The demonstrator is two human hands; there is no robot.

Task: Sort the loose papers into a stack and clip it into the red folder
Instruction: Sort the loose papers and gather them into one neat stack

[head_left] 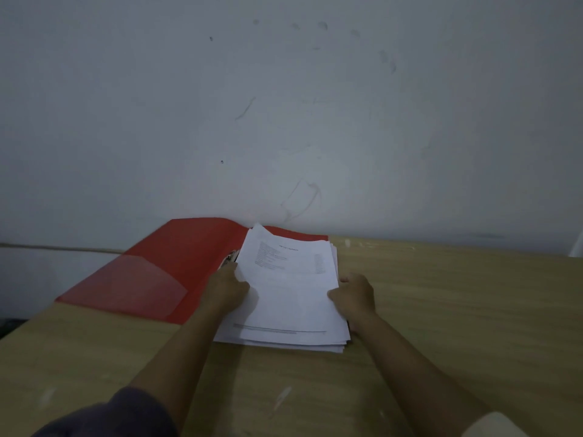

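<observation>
In the lower centre, the left hand (228, 288) and the right hand (355, 298), fingers curled, each grip one side of the paper stack (290, 298) lying on the open red folder (176, 263).

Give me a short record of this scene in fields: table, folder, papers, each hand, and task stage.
surface: wooden table against a pale wall
folder: red folder lying open, clear pocket on its left flap
papers: paper stack on the folder's right half, edges uneven, printed text on top
left hand: grips the stack's left edge
right hand: grips the stack's right edge
stage: stack gathered; cannot tell if clipped
</observation>
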